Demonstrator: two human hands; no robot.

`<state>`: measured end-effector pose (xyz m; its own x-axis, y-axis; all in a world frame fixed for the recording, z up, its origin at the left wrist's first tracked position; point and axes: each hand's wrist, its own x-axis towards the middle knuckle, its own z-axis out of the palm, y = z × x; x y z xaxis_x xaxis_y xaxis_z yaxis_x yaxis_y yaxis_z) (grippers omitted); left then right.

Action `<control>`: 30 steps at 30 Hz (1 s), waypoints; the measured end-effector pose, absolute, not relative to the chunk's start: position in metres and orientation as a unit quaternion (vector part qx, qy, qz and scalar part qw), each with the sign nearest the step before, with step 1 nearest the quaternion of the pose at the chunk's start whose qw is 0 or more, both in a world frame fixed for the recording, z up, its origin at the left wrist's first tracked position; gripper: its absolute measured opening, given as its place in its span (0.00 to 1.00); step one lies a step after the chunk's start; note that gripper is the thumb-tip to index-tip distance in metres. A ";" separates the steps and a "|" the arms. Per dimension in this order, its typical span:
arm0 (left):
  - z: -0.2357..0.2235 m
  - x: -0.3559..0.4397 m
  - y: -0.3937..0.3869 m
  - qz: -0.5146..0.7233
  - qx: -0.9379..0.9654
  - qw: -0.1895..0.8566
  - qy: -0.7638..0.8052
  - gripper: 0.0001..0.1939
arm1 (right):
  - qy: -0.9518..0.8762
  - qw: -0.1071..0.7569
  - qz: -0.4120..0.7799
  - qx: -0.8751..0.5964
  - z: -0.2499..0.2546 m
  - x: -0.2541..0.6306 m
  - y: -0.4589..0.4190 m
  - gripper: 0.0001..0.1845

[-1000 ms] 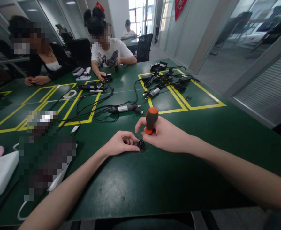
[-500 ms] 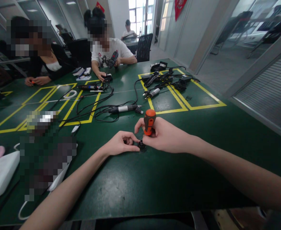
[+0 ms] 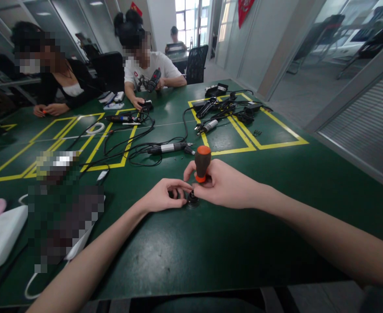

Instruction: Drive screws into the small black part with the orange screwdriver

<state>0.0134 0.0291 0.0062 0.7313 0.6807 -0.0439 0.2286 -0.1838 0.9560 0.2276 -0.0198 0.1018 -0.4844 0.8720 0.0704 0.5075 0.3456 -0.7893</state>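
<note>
My right hand (image 3: 226,182) is closed round a short screwdriver (image 3: 203,163) with a stubby orange and grey-brown handle. The handle stands nearly upright, and its lower end is hidden by my fingers. Just below it, a small black round part (image 3: 193,200) sits on the green table. My left hand (image 3: 165,194) holds this part from the left, thumb at its edge and index finger near its top. Whether the screwdriver's tip meets the part cannot be made out.
Beyond my hands lie a silver and black pen-like tool (image 3: 168,148) and its cable. Tangled black tools and cords (image 3: 217,106) lie within yellow tape lines. A white box (image 3: 5,239) is at the left. Across the table, a person in a white shirt (image 3: 152,71) holds a drill.
The screwdriver's handle has turned about its axis and tilts slightly differently. My left thumb has drawn back a little from the black part, while its index finger has shifted right.
</note>
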 end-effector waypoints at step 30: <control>0.016 0.016 0.026 0.173 0.741 0.557 0.333 0.19 | -0.766 0.278 0.388 -0.430 0.105 0.228 -0.022 0.08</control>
